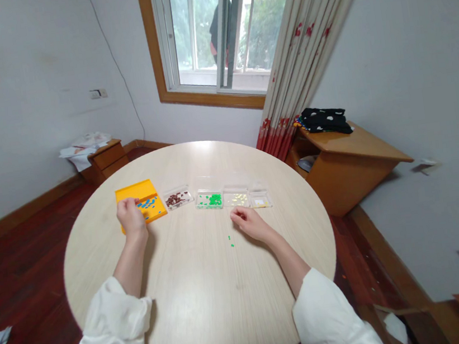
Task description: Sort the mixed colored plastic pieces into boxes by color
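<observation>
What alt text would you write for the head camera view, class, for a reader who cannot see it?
A person's left hand rests on an orange tray of blue pieces, and the right hand lies curled near loose green pieces on a round table. Four clear trays continue the row.

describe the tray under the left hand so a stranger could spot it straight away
On the round pale wooden table, a row of small trays runs across the far half. The yellow tray is the leftmost, with the left hand resting on its near edge. It alone is opaque yellow and holds blue pieces; its neighbours are clear.
</observation>
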The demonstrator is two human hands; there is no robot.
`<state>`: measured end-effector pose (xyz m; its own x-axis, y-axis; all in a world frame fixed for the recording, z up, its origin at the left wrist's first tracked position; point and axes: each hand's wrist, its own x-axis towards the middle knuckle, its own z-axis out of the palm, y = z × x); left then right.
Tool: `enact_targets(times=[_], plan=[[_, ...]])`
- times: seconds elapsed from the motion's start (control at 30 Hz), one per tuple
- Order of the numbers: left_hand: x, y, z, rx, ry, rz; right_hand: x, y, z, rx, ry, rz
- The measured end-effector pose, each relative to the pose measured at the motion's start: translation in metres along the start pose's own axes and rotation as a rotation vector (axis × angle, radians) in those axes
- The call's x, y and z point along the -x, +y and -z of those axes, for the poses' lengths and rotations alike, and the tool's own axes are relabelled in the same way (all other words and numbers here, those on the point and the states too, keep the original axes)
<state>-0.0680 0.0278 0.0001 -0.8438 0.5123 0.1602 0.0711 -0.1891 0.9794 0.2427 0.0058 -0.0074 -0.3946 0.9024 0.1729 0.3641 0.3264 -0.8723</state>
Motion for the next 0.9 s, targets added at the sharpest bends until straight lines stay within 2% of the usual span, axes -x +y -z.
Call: enact_targets(times=[0.13,0.37,0.43,0.6,0.7,0.9], plan=[[0.023,0.005,-0.007,-0.013,-0.118,-0.087,-0.009,0.013,0.002,-0.071,0.208,-0.034],[0.089,0.014,-0.015,-0.262,-0.701,-0.359,-0.016,0.026,0.012,-0.083,0.557,-0.115],[0.101,0.014,-0.016,-0.309,-0.829,-0.426,-0.018,0.028,0.013,-0.054,0.632,-0.129],[0.119,0.010,-0.016,-0.391,-1.098,-0.443,-0.024,0.033,0.011,0.007,0.701,-0.112],[0.127,0.004,-0.018,-0.419,-1.196,-0.480,-0.025,0.037,0.008,0.009,0.728,-0.106],[0.132,0.001,-0.019,-0.449,-1.250,-0.530,-0.026,0.043,0.009,0.075,0.756,-0.090]])
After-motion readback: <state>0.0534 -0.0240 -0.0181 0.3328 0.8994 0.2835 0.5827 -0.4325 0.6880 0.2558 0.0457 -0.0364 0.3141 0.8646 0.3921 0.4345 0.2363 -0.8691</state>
